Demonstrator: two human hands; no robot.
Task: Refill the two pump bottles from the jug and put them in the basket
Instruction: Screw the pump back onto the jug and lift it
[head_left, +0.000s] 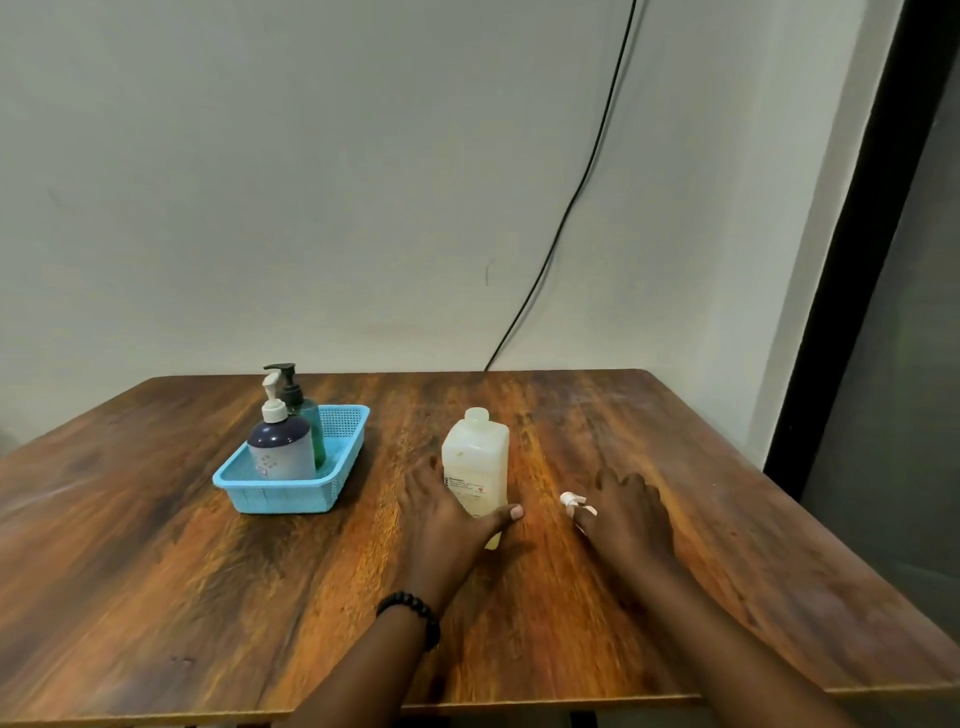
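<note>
A blue mesh basket (244, 488) sits left of centre on the wooden table. Two pump bottles stand upright in it: a dark blue one with a white pump (283, 447) in front and a teal one with a black pump (306, 410) behind. The translucent white jug (478, 457) stands uncapped mid-table. My left hand (447, 512) wraps around the jug's lower part, thumb across its front. My right hand (626, 512) rests on the table to the right, fingers closed on a small white cap (571, 501) that is partly hidden by them.
The wooden table (208, 597) meets a pale wall at its far edge. A black cable (571, 202) hangs down the wall behind the table. A dark door frame (852, 291) stands at the right. A beaded bracelet (415, 613) circles my left wrist.
</note>
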